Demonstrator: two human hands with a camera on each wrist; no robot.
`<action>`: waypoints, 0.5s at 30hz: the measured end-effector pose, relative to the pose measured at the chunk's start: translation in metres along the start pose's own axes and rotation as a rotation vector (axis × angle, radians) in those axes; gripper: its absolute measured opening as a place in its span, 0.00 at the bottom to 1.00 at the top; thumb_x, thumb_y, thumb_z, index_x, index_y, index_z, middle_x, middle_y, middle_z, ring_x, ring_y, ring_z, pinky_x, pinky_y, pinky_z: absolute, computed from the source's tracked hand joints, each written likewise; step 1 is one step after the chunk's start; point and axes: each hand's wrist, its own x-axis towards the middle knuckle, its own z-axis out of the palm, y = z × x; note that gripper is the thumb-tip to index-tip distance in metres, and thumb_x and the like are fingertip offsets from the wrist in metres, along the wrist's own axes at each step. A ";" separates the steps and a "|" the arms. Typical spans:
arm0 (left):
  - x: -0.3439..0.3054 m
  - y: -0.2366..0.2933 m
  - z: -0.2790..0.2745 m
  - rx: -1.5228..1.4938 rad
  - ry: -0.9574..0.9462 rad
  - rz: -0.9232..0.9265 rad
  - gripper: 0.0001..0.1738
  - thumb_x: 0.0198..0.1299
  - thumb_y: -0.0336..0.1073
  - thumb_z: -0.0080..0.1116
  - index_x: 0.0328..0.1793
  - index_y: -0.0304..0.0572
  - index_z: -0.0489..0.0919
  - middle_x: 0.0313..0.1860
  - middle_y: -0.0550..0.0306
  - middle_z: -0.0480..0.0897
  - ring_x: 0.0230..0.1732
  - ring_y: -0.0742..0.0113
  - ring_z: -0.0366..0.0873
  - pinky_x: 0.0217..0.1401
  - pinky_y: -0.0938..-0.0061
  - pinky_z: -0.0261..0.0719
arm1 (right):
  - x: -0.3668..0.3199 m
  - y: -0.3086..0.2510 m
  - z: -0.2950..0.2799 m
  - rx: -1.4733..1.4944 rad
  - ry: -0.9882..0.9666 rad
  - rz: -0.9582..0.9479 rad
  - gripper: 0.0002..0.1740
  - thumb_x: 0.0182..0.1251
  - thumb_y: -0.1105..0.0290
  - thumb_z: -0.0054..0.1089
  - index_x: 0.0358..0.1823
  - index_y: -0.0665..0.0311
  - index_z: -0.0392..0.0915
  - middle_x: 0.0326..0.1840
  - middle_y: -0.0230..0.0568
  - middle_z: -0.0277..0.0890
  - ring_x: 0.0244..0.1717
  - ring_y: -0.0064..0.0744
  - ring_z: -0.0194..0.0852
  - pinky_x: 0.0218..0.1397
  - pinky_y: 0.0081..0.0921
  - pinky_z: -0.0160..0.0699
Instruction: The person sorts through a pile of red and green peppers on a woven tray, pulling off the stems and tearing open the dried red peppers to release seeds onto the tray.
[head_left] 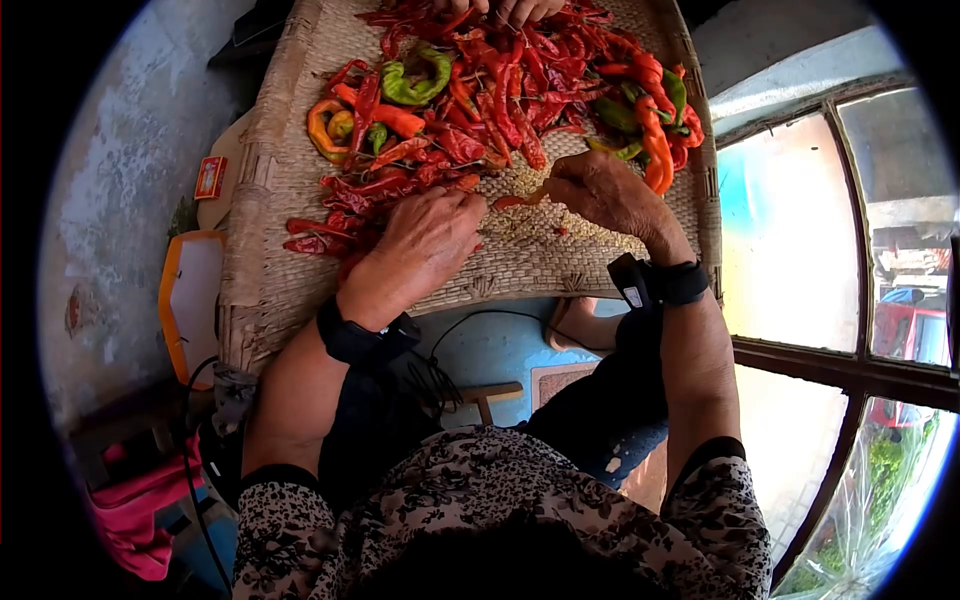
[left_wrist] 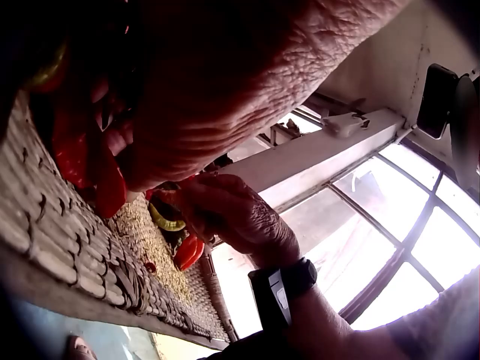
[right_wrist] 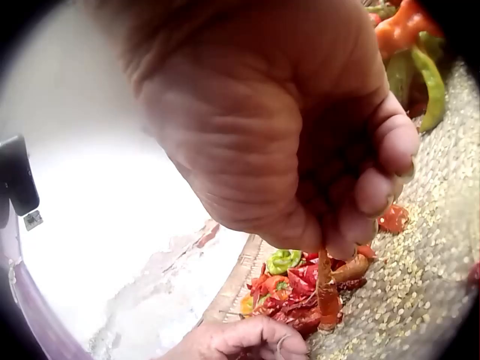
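My right hand (head_left: 608, 195) pinches a dried orange-red chili pepper (right_wrist: 328, 300) between thumb and fingertips. The pepper's free end points left, over the pale loose seeds (head_left: 520, 225) on the woven tray (head_left: 270, 240). Bent at the knuckles, my left hand (head_left: 428, 238) is low over the near edge of the heap of red chilies (head_left: 500, 90). Red peppers (left_wrist: 111, 187) lie close by its fingers in the left wrist view. The left fingertips are turned down and mostly hidden, so I cannot tell whether they hold anything.
Another person's fingers (head_left: 515, 10) touch the heap at the far end. Curled green peppers (head_left: 415, 80) and orange-red ones (head_left: 655, 140) lie among the dried chilies. A window (head_left: 790, 240) stands on the right; a small red box (head_left: 210, 178) and an orange-rimmed container (head_left: 170, 300) are left of the tray.
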 end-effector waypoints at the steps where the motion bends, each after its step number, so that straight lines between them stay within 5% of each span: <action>1: 0.000 0.001 0.000 -0.008 0.000 -0.010 0.11 0.56 0.32 0.60 0.41 0.37 0.70 0.35 0.45 0.76 0.43 0.45 0.75 0.43 0.55 0.74 | 0.003 0.005 -0.008 0.015 0.040 -0.031 0.16 0.72 0.60 0.54 0.40 0.67 0.82 0.26 0.41 0.78 0.27 0.30 0.76 0.30 0.28 0.73; 3: 0.000 0.000 0.002 0.012 0.003 -0.006 0.11 0.56 0.32 0.60 0.39 0.36 0.71 0.35 0.45 0.76 0.43 0.45 0.75 0.43 0.55 0.74 | 0.002 0.006 -0.022 0.166 0.262 -0.003 0.20 0.75 0.57 0.51 0.41 0.69 0.81 0.25 0.35 0.76 0.26 0.24 0.74 0.30 0.24 0.72; 5: 0.000 -0.003 0.003 0.033 0.008 -0.004 0.11 0.56 0.32 0.60 0.38 0.36 0.71 0.35 0.45 0.76 0.42 0.45 0.75 0.43 0.55 0.74 | 0.005 0.019 -0.034 0.512 0.456 0.104 0.21 0.74 0.56 0.52 0.43 0.71 0.81 0.29 0.40 0.81 0.27 0.29 0.78 0.28 0.27 0.76; 6: 0.001 -0.004 0.004 0.054 -0.015 0.003 0.09 0.56 0.31 0.60 0.37 0.36 0.71 0.35 0.45 0.76 0.42 0.44 0.75 0.43 0.55 0.74 | 0.006 0.017 -0.033 0.654 0.613 0.022 0.26 0.74 0.51 0.51 0.52 0.72 0.78 0.30 0.39 0.80 0.29 0.24 0.77 0.27 0.21 0.75; 9: 0.002 -0.004 0.006 0.089 -0.045 0.019 0.07 0.57 0.30 0.59 0.36 0.36 0.72 0.35 0.45 0.77 0.41 0.44 0.76 0.42 0.55 0.75 | 0.012 0.006 -0.016 0.492 0.683 0.055 0.29 0.73 0.50 0.54 0.57 0.72 0.75 0.31 0.41 0.80 0.30 0.26 0.78 0.31 0.24 0.78; 11: 0.002 -0.003 0.006 0.103 -0.050 0.024 0.06 0.57 0.29 0.58 0.35 0.36 0.72 0.34 0.45 0.77 0.40 0.44 0.76 0.42 0.56 0.75 | 0.010 0.002 0.005 0.169 0.311 -0.015 0.24 0.68 0.58 0.61 0.57 0.69 0.76 0.36 0.50 0.82 0.35 0.37 0.82 0.40 0.33 0.82; 12: 0.002 -0.002 0.004 0.085 -0.019 0.005 0.05 0.58 0.29 0.58 0.36 0.36 0.73 0.34 0.45 0.77 0.40 0.44 0.77 0.41 0.56 0.75 | 0.008 -0.007 0.016 0.160 0.036 -0.014 0.20 0.68 0.62 0.62 0.55 0.66 0.78 0.40 0.46 0.82 0.39 0.32 0.81 0.42 0.30 0.80; 15: 0.004 -0.002 -0.001 0.041 0.028 -0.032 0.04 0.59 0.29 0.56 0.38 0.36 0.74 0.34 0.46 0.77 0.39 0.45 0.77 0.40 0.56 0.76 | 0.004 -0.019 0.056 0.068 -0.004 -0.261 0.14 0.60 0.71 0.63 0.48 0.66 0.79 0.43 0.49 0.81 0.43 0.48 0.81 0.47 0.39 0.80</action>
